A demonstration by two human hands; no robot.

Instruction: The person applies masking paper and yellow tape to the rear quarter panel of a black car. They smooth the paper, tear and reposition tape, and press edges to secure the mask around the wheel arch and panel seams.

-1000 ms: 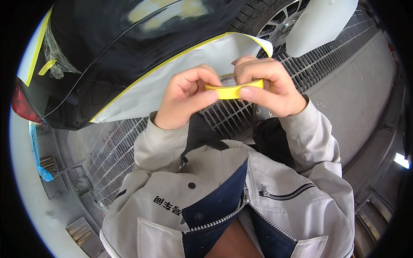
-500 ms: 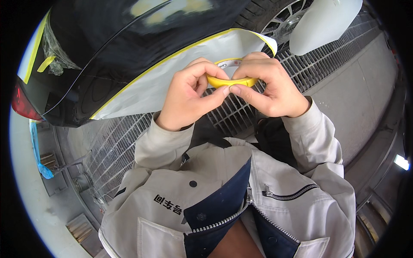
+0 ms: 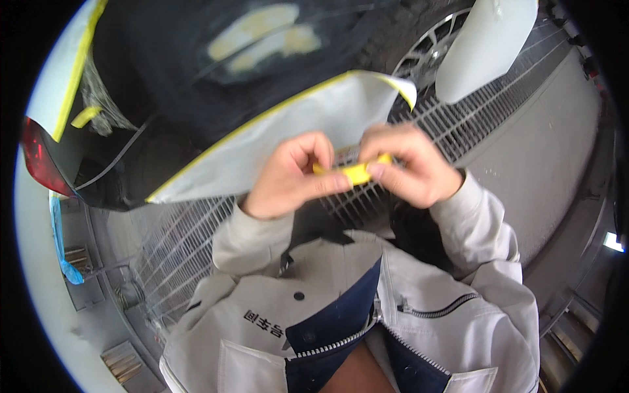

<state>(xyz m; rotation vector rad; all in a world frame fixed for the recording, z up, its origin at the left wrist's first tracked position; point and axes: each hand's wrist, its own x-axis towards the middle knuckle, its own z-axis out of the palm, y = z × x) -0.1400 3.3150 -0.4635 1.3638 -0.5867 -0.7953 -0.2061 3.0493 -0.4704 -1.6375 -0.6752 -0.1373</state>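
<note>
At frame centre, a blurred, yellow, ring-shaped tape roll [image 3: 358, 175], partly hidden, is grasped by the fingers [image 3: 321, 150] of the bare left hand [image 3: 289, 180] and right hand [image 3: 414, 168]; its far side is indistinct.

Tape roll [image 3: 359, 174] between left hand [image 3: 288, 177] and right hand [image 3: 413, 167], above floor grating [image 3: 187, 229]. Beyond the hands, masking sheet [image 3: 288, 137] along lower edge of car body [image 3: 164, 85]; tail light [image 3: 42, 160] far left, wheel [image 3: 426, 56] upper right.
</note>
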